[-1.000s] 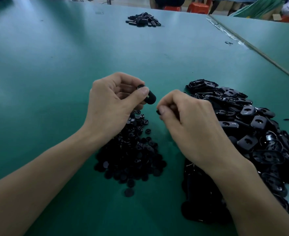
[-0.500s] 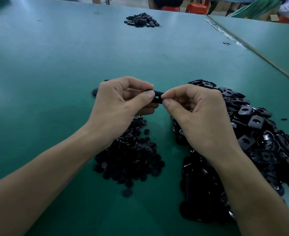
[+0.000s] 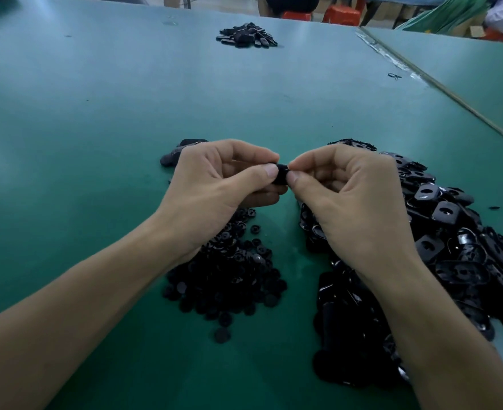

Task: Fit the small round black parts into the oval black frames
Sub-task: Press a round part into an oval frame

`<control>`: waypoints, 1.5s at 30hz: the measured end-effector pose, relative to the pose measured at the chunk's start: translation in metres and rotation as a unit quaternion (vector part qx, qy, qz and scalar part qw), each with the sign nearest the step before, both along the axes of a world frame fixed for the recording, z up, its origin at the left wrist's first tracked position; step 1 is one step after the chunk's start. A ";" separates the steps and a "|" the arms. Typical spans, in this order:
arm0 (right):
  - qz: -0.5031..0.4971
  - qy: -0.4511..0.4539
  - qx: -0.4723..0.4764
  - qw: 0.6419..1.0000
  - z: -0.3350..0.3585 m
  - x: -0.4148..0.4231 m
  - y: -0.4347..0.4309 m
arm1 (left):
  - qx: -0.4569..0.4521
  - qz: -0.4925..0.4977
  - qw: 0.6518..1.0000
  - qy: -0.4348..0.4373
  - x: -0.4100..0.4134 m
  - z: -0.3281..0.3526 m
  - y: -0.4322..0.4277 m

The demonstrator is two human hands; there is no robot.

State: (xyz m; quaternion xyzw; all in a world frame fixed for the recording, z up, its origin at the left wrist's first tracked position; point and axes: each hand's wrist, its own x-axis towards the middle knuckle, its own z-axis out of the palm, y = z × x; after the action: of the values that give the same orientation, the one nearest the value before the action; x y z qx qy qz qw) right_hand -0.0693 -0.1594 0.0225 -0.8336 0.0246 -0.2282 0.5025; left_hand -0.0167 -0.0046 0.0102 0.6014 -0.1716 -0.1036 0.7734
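Green felt-like cover lies over the table [image 3: 96, 113], and both hands are raised just above it, meeting at the middle. The left hand [image 3: 214, 187] pinches an oval black frame [image 3: 280, 174] between thumb and forefinger, its other fingers curled underneath. The right hand [image 3: 353, 202] comes in from the other side, thumb and forefinger closed narrowly on the frame's right end; whether a small round part sits between those fingertips cannot be told, since they hide it.

Below the left hand a heap of small round black parts [image 3: 229, 276] rests on the table, with a few strays at its near edge. Under and to the right of the right hand spreads a larger heap of oval black frames [image 3: 451, 247], many showing a hole in the middle. Just behind the left hand's knuckles a few dark pieces [image 3: 182, 149] lie on the table. Well apart, at the far edge, is another small pile of black pieces [image 3: 246, 35]. A second green table [image 3: 481, 69] adjoins on the right
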 end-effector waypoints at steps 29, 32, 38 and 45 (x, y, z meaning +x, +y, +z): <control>-0.017 -0.023 -0.060 0.998 -0.001 -0.004 0.012 | 0.039 0.034 0.996 -0.065 -0.002 -0.004 -0.003; -0.011 -0.024 -0.049 0.998 -0.002 -0.004 0.014 | 0.065 0.048 0.993 -0.091 0.001 -0.003 -0.001; 0.023 -0.004 -0.019 1.000 -0.005 -0.002 0.014 | 0.085 0.071 0.988 -0.107 0.005 -0.004 0.002; 0.002 -0.007 -0.020 1.000 -0.002 -0.003 0.009 | 0.096 0.058 0.988 -0.107 0.006 -0.004 0.002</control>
State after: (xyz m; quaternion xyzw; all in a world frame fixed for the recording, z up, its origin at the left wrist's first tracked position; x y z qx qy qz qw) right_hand -0.0725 -0.1499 0.0201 -0.8419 0.0153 -0.2332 0.4863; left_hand -0.0110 -0.0023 0.0060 0.6895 -0.2070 -0.0096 0.6940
